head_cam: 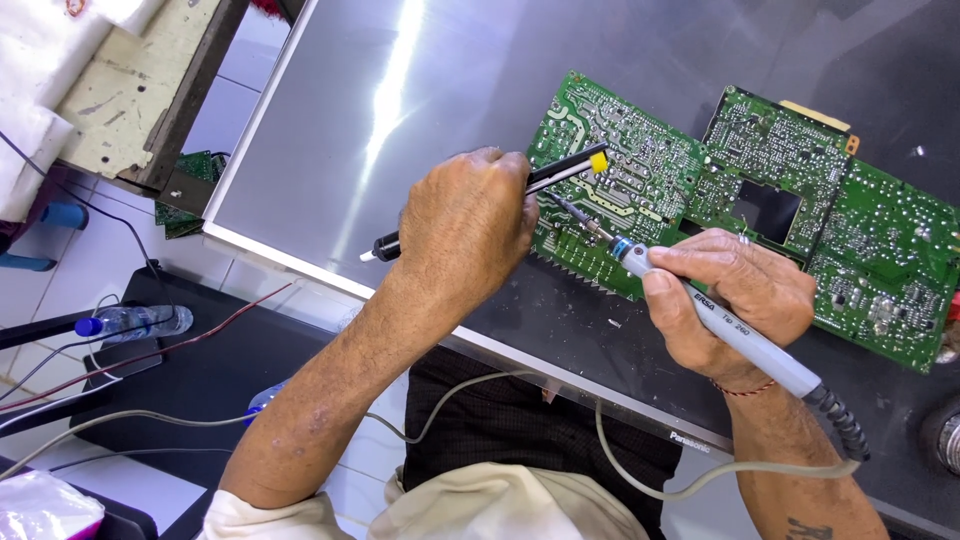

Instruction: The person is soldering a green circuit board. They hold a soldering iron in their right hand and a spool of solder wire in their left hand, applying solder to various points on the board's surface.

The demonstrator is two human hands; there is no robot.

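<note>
A green circuit board [640, 160] lies on the back of a flat panel [400, 110], joined to more green boards [860, 250] on its right. My left hand [465, 225] grips a black pump tool [560, 172] with a yellow tip resting on the board. My right hand [735, 295] holds a grey soldering iron [745, 340] like a pen. The iron's thin metal tip [570, 212] touches the board just below the yellow tip. A grey cord [700, 470] runs from the iron's handle toward my body.
A plastic water bottle [135, 320] lies on a black surface at lower left beside red and black wires [150, 355]. A wooden bench edge [150, 80] stands at upper left. Another small green board [185, 195] sits under it. A round metal object [945, 440] shows at the right edge.
</note>
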